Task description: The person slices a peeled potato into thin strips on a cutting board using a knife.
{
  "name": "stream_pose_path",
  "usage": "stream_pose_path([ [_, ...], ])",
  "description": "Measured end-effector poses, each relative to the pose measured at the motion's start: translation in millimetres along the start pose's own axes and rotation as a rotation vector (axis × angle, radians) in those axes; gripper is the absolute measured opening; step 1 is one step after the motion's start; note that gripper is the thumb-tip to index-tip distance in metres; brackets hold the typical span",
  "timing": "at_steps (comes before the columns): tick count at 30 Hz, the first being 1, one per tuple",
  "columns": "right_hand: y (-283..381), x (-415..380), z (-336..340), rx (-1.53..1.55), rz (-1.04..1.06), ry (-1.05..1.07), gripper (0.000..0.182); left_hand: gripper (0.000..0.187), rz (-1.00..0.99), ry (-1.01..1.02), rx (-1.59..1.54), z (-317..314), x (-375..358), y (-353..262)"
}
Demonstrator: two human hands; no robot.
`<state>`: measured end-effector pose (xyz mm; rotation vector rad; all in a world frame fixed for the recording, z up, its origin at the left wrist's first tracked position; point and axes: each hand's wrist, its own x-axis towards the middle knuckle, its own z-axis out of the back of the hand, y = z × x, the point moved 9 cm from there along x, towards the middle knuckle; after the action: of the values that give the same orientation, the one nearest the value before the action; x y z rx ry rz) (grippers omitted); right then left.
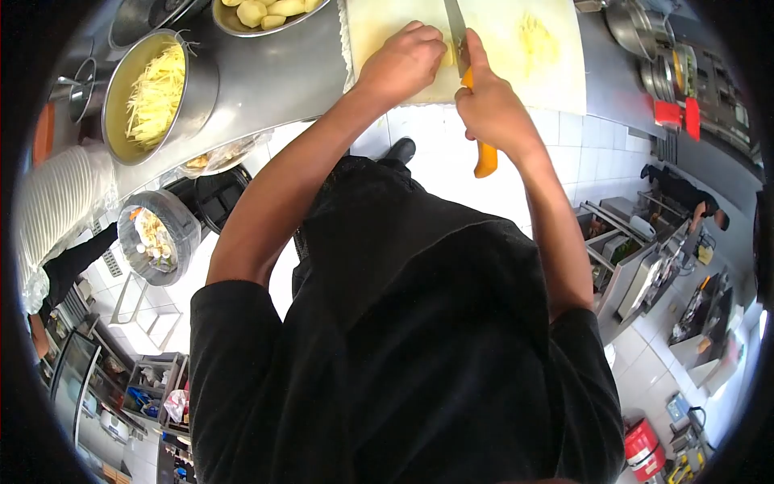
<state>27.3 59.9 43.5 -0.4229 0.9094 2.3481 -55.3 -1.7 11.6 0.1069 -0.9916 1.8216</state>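
My right hand (493, 109) is wrapped round the orange handle of a kitchen knife (456, 31), its index finger stretched along the blade. Under the blade lies a pale cutting board (564, 85). Beside the blade, the curled fingers of my left hand (407, 60) hold down a piece of potato (448, 55), mostly hidden by them. Right of the knife, thin potato sticks (536, 40) are spread on the board. A deep metal pot (201, 85) at the left holds many cut potato sticks (155, 97). Peeled potatoes (251, 12) sit in a metal bowl (270, 34) at the top.
The steel counter (274, 73) carries the board, pot and bowl. Below its left part stands a bag-lined bin (189, 234) with scraps. Metal pans (633, 28) are at the upper right. Another person (685, 194) is farther right, and a dark sleeve (68, 266) shows at left.
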Motion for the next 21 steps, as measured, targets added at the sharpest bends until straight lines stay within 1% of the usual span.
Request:
stream_pose_path([
  [3, -14.7, 18.1, -13.9, -0.068, 0.119, -0.1, 0.082, 0.011, -0.004, 0.009, -0.011, 0.4, 0.8, -2.8],
  [4, -6.0, 20.6, -12.5, -0.1, 0.168, -0.136, 0.083, 0.011, 0.004, 0.004, -0.025, -1.1, 0.7, -1.4],
  [6, -9.8, 14.3, -8.7, -0.014, 0.052, -0.048, 0.083, 0.01, 0.003, -0.005, -0.039, -2.6, -3.2, -0.2],
  [8, -0.1, 5.4, 0.3, 0.054, -0.044, 0.048, 0.083, 0.009, -0.01, -0.037, -0.029, 1.5, -0.8, 1.2],
  [11, 2.6, 2.9, -3.7, 0.026, -0.02, 0.01, 0.083, 0.01, 0.006, -0.036, -0.007, 2.5, -0.5, 1.0],
  [13, -13.5, 20.2, -11.1, -0.03, 0.092, -0.087, 0.083, 0.01, 0.034, -0.022, -0.029, 0.1, -0.2, 0.8],
  [14, -8.4, 25.6, -11.5, -0.058, 0.157, -0.133, 0.083, 0.011, 0.05, -0.019, -0.032, 0.9, -0.2, 4.1],
  [17, -2.4, 14.5, -4.3, 0.034, 0.002, 0.018, 0.083, 0.012, 0.038, 0.013, -0.028, -0.8, -0.7, 4.3],
  [20, 7.3, 1.7, 0.4, 0.018, -0.05, 0.042, 0.083, 0.012, 0.026, -0.016, -0.045, 1.7, -1.7, 3.0],
  [21, 3.4, 9.2, -3.8, -0.007, 0.016, -0.006, 0.082, 0.013, 0.035, 0.001, -0.028, 0.3, -2.3, 3.5],
])
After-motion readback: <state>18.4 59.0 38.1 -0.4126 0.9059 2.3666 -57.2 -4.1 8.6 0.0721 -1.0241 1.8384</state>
